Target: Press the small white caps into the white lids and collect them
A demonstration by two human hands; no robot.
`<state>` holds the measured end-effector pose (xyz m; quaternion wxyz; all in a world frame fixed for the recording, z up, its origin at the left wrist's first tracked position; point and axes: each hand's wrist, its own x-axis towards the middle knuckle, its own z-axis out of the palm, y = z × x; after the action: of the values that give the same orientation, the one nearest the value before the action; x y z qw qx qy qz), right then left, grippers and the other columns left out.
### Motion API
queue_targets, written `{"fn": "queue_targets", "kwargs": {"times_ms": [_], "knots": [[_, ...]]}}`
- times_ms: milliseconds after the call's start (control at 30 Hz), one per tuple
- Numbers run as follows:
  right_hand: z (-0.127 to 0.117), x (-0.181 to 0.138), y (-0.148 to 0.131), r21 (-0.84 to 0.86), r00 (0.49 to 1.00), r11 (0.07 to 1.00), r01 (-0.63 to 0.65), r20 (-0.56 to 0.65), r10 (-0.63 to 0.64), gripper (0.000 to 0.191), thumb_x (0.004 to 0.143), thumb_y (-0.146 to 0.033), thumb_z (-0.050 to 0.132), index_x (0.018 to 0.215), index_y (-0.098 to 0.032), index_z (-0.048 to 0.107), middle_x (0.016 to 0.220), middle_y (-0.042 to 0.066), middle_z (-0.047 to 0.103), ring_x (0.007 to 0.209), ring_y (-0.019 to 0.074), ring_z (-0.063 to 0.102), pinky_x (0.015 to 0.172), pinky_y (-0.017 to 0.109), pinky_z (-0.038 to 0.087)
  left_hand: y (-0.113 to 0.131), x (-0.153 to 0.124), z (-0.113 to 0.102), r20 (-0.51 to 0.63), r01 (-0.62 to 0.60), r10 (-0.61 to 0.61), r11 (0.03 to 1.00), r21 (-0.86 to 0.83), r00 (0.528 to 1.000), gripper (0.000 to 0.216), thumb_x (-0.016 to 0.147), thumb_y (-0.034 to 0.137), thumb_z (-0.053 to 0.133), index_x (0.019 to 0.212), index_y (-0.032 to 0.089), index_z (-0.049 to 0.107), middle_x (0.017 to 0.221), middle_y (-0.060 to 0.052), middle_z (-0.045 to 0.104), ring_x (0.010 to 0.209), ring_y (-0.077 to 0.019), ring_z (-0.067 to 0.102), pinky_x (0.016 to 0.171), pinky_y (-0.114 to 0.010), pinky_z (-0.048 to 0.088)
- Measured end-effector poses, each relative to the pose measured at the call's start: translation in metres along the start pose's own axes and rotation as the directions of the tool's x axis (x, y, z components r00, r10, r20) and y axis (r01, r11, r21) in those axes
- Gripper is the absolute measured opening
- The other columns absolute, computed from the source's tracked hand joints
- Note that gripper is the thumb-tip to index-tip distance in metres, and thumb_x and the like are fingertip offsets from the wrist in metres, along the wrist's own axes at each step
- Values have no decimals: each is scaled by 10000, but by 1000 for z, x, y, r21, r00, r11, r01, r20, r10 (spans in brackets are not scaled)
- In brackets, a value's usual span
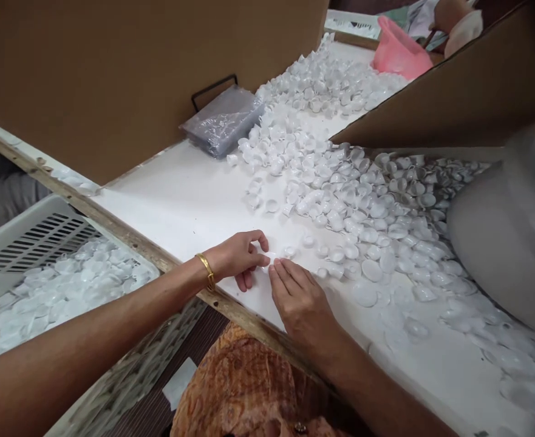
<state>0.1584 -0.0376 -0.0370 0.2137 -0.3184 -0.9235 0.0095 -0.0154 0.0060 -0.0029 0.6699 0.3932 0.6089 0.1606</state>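
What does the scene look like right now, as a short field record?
left hand: pinching a small white piece; gold bracelet on the wrist
right hand: fingertips on the same piece, grip unclear
pile: loose white plastic pieces spread over the white table, beyond and right of the hands
crate: left, below the table edge, holding clear pieces
plastic bag: on the table against the cardboard wall
pink bag: far end

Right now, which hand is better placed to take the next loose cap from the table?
Probably the right hand: its fingertips lie just beside the nearest loose cap, and the pile spreads on its side. The left hand pinches a small white piece.
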Motion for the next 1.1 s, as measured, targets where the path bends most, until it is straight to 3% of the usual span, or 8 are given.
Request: {"fn": "queue_targets", "kwargs": {"times_ms": [167,333,467,567,667,767,1000,1100], "knots": [[6,1,-11,-37,999,998,-46,24,47,337,832,-106,435,1123,-6,573,1155,214,582,1130,281,486,915,425,442,-10,-4,11,-72,-71,75,995,68,995,264,731,332,571,932,216,446,421,96,446,312,-113,485,338,-207,402],[-25,-12,-7,97,993,989,-108,-31,111,309,869,-193,447,1143,-120,570,1219,89,565,1182,205,433,979,370,385,-19,-24,-12,-279,-67,223,877,477,934,340,707,401,573,982,216,495,496,55,515,378,-117,481,393,-218,375],[-61,-56,29,16,901,905,-424,-89,424,195,871,-187,460,969,-168,627,977,64,649,935,189,541,798,341,442,-18,-53,-23,-469,136,456,591,795,756,386,715,470,562,1017,229,563,772,-34,583,612,-176,554,514,-269,398],[-66,-85,55,-191,901,887,-421,29,434,209,840,-202,520,1026,-149,600,997,90,633,919,230,531,727,350,417,-12,-57,14,-379,-2,670,494,869,639,327,805,413,483,1060,224,563,934,-65,565,736,-184,554,622,-295,433],[-57,-96,64,-289,933,902,-322,66,354,196,851,-165,493,1014,-145,600,1001,91,634,906,221,539,713,337,398,-9,-36,66,-55,-314,664,422,850,745,245,838,346,465,999,223,603,941,-54,555,790,-167,548,680,-278,447],[-55,-97,65,-314,959,913,-261,22,282,187,861,-155,482,992,-142,614,960,76,660,856,197,569,720,323,411,-10,-13,94,-2,-294,693,309,905,720,238,841,250,451,1025,191,591,934,-74,537,842,-203,532,700,-313,437],[-72,-78,49,79,862,906,-416,-283,420,154,839,-180,539,957,-161,636,820,18,697,668,100,633,609,188,498,-22,-19,70,-63,-250,638,389,887,768,208,818,231,480,972,180,610,911,-55,545,756,-169,545,638,-276,421],[-62,-52,28,199,904,933,-300,-253,344,171,846,-163,524,982,-156,627,860,35,698,734,111,649,677,197,528,-23,-33,59,-170,-252,606,547,799,777,255,811,283,493,1022,207,615,889,-37,575,727,-150,552,640,-259,420]]}}
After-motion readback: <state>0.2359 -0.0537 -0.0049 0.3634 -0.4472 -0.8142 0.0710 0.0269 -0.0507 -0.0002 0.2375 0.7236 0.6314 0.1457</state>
